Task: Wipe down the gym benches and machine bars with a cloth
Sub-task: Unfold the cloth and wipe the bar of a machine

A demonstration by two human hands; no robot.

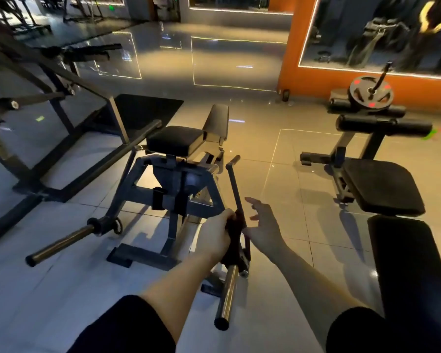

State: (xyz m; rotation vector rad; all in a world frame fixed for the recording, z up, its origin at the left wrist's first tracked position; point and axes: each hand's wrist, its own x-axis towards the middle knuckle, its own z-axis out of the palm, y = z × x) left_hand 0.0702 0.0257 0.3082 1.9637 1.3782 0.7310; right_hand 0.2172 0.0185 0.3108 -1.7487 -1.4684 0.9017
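Cloth [233, 235], dark and half-hidden, wraps the bar [236, 197] in the left hand [214, 235]'s grip, right hand [262, 228] spread at three o'clock.

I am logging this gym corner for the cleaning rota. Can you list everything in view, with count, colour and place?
machine bar: one, dark, centre, upright
cloth: one, dark, wrapped on that bar
chrome sleeve: one, silver, bottom centre
seat pad: one, black, centre machine
flat bench: one, black, lower right
roller machine: one, black, right
weight plate: one, black with red marks, right rear
wall: orange, rear right
left hand: grips cloth on bar
right hand: fingers spread, beside bar
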